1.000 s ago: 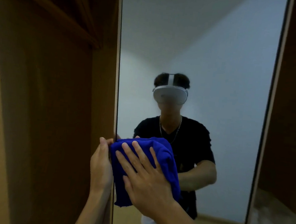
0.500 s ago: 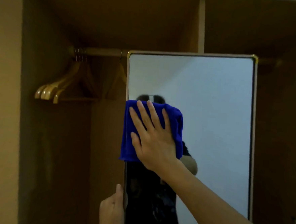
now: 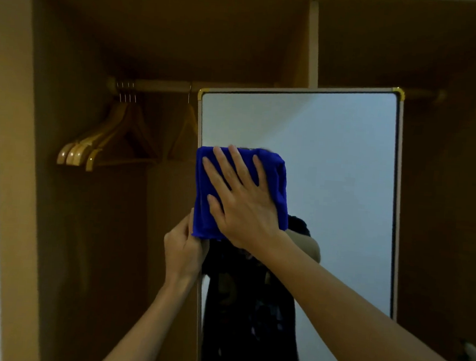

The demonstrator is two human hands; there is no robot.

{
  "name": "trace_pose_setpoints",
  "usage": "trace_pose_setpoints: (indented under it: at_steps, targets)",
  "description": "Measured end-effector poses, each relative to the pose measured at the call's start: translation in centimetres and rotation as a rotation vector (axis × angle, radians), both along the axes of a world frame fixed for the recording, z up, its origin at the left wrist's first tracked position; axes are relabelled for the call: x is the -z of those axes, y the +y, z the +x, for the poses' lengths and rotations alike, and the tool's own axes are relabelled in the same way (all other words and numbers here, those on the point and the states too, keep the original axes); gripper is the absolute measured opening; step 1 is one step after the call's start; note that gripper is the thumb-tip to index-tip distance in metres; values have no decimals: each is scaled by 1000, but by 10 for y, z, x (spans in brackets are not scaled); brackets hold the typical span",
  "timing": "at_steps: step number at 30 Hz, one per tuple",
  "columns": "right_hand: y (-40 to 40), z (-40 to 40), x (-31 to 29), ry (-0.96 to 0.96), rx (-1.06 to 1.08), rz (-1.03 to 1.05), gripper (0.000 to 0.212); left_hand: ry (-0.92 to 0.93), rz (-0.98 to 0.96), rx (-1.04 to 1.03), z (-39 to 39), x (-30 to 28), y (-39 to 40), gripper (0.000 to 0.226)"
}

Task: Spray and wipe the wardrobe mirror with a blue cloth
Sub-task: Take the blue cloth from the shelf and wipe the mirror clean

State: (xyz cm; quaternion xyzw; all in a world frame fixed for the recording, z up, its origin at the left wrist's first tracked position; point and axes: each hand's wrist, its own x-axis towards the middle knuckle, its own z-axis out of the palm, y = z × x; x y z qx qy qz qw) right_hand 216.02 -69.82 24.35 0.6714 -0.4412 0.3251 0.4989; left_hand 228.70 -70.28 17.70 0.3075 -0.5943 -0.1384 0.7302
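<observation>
Since the earlier frame, the left hand had climbed the mirror frame, fingers clamped on its left edge. Right-hand fingers lay spread flat on the blue cloth, pressed against glass beside that edge; unwiped mirror stretched rightward and, lengthwise, downward.

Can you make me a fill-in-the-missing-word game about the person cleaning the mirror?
1. The right hand presses a cloth coloured ____ flat on the mirror.
2. The left hand grips the mirror's ____ edge.
3. The wooden hangers hang on a rail to the ____ of the mirror.

Missing words: blue; left; left
</observation>
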Motion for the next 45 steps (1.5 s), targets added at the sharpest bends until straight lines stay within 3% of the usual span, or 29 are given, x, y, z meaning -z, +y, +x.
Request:
trace_pose_setpoints:
  at_steps: [7, 16, 24, 32, 40, 45]
  targets:
    - [2, -9, -33, 19, 9, -18, 60, 7, -98, -1, -7, -43, -6, 40]
    - [-1, -28, -84, -8, -4, -63, 57, 7, -161, -67, -21, -113, -15, 27]
    - [18, -166, -83, -295, 103, -105, 58, 36, -145, -153, -18, -113, -23, 35]
    - [12, -153, -26, -404, 91, -162, 56, 78, -121, -141, -19, -108, -11, 33]
    - [24, -111, 125, -32, -11, 16, 57, 95, -106, -145, -22, -105, -2, 28]
    - [26, -110, 147, 57, -87, 40, 54, 99, -132, -186, -20, -104, -8, 22]
